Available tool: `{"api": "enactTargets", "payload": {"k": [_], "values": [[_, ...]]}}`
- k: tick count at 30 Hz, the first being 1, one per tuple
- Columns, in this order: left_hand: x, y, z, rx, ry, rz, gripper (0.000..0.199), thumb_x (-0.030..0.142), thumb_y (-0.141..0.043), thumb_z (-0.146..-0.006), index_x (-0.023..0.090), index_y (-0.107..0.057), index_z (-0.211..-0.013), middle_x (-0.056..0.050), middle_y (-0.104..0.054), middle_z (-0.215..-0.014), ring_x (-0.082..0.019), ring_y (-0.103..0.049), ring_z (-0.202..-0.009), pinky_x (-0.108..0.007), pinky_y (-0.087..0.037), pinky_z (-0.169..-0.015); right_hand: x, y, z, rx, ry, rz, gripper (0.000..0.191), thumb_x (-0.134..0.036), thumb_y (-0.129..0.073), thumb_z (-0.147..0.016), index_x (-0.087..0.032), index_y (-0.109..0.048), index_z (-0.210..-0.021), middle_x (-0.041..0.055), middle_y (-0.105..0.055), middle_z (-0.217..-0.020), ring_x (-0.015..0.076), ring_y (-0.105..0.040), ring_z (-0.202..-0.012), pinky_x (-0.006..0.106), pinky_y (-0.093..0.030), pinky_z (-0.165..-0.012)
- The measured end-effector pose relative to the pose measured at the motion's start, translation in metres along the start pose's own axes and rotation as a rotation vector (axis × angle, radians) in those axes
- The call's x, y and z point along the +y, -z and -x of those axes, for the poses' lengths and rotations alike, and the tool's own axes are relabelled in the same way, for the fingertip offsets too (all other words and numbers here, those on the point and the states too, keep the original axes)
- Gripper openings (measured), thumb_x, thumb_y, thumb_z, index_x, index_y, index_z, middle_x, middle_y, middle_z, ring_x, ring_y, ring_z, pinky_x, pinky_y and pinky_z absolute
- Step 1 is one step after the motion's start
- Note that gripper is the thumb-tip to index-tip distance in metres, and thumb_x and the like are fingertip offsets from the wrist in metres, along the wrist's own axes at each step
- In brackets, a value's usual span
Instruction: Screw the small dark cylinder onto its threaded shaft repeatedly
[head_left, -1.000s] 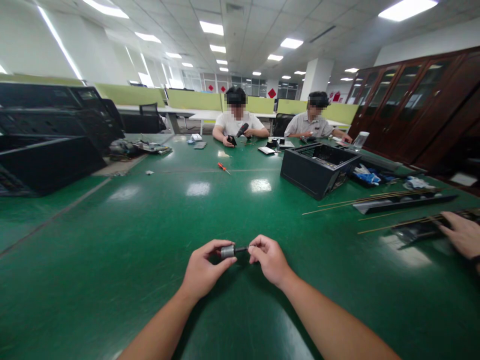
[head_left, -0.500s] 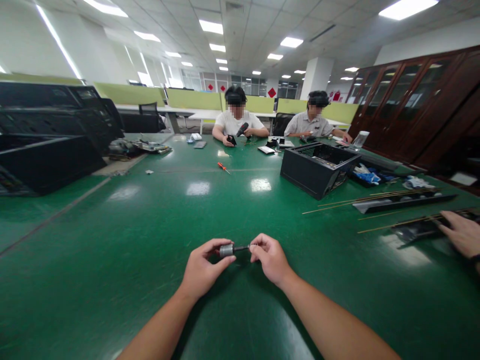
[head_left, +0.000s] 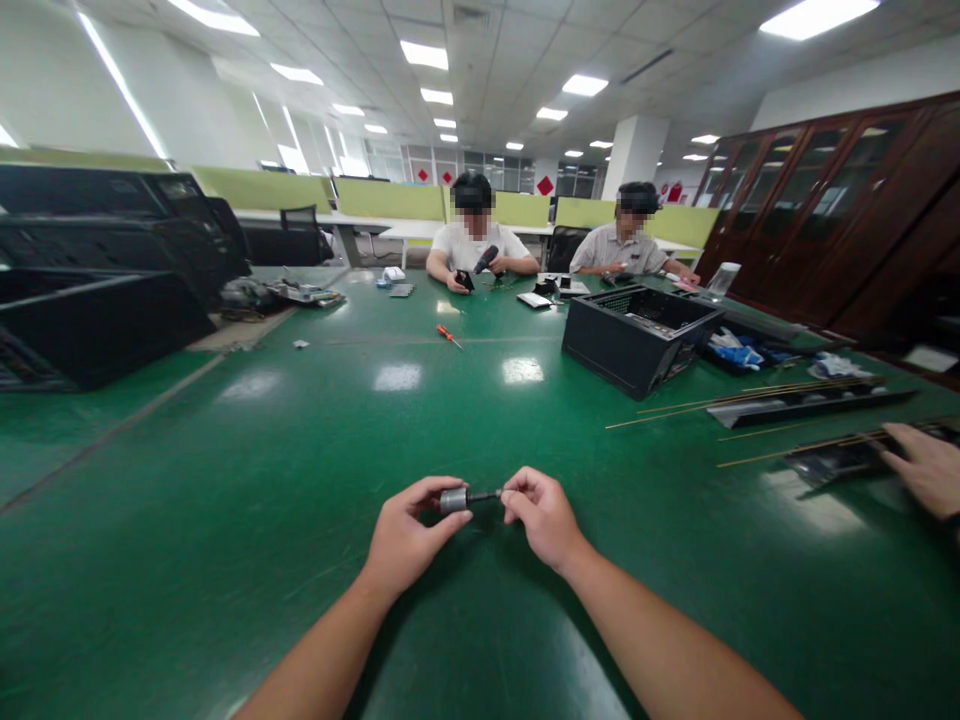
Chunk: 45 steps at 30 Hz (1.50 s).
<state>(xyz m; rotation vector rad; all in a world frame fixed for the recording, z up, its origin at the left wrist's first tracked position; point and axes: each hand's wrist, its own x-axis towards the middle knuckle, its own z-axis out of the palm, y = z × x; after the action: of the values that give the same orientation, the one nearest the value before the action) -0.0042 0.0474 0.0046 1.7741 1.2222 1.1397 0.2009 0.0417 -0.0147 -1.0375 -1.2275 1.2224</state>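
Just above the green table (head_left: 322, 560), a small grey metal cylinder with a thin dark shaft (head_left: 454, 500) lies level between my hands. My left hand (head_left: 405, 530) grips the cylinder end between thumb and fingers. The far tip of the shaft is pinched by the thumb and fingertips of my right hand (head_left: 546, 515), which hide that tip. What exactly the part is, I cannot make out.
A black computer case (head_left: 637, 340) stands ahead to the right, near thin brass rods (head_left: 667, 415) and metal rails. Another person's hand (head_left: 922, 465) rests at far right. A red screwdriver (head_left: 448, 335) lies ahead. Black cases (head_left: 97, 320) stand left; two people sit opposite, one holding a drill (head_left: 487, 258).
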Motion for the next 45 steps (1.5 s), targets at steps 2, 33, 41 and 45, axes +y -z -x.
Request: {"api": "enactTargets", "payload": {"k": [2, 33, 41, 45], "values": [[0.000, 0.000, 0.000, -0.004, -0.001, -0.005, 0.034, 0.036, -0.078, -0.073, 0.018, -0.072, -0.101, -0.009, -0.074, -0.101, -0.025, -0.071, -0.093, -0.037, -0.056, -0.088, 0.000, 0.000, 0.000, -0.001, 0.000, 0.008, 0.011, -0.026, -0.063, -0.079, -0.018, -0.059, -0.073, -0.0032, -0.058, -0.055, 0.0119, -0.052, -0.052, 0.023, -0.038, -0.055], [0.000, 0.002, -0.003, 0.091, 0.034, -0.063, 0.036, 0.042, -0.081, -0.070, 0.018, -0.073, -0.095, -0.008, -0.074, -0.093, -0.024, -0.070, -0.083, -0.035, -0.057, -0.079, -0.008, 0.002, 0.001, 0.150, 0.116, -0.050, 0.016, -0.032, -0.063, -0.080, -0.019, -0.059, -0.073, -0.0030, -0.054, -0.055, 0.0126, -0.050, -0.052, 0.025, -0.041, -0.055], [0.002, 0.000, -0.002, 0.200, 0.206, 0.213, 0.067, 0.053, -0.082, -0.067, 0.014, -0.066, -0.119, -0.011, -0.074, -0.110, -0.028, -0.070, -0.103, -0.041, -0.054, -0.100, -0.011, -0.001, 0.002, 0.145, 0.133, -0.071, 0.017, -0.034, -0.063, -0.082, -0.018, -0.059, -0.074, -0.0030, -0.055, -0.058, 0.0122, -0.051, -0.052, 0.025, -0.041, -0.055], [0.015, 0.022, 0.008, 0.186, 0.240, 0.229, 0.073, 0.057, -0.082, -0.065, 0.015, -0.064, -0.122, -0.011, -0.074, -0.112, -0.029, -0.069, -0.106, -0.044, -0.050, -0.106, -0.013, -0.001, 0.003, 0.132, 0.129, -0.066, 0.018, -0.035, -0.063, -0.081, -0.019, -0.059, -0.073, -0.0037, -0.054, -0.057, 0.0121, -0.050, -0.051, 0.025, -0.041, -0.054]]}}
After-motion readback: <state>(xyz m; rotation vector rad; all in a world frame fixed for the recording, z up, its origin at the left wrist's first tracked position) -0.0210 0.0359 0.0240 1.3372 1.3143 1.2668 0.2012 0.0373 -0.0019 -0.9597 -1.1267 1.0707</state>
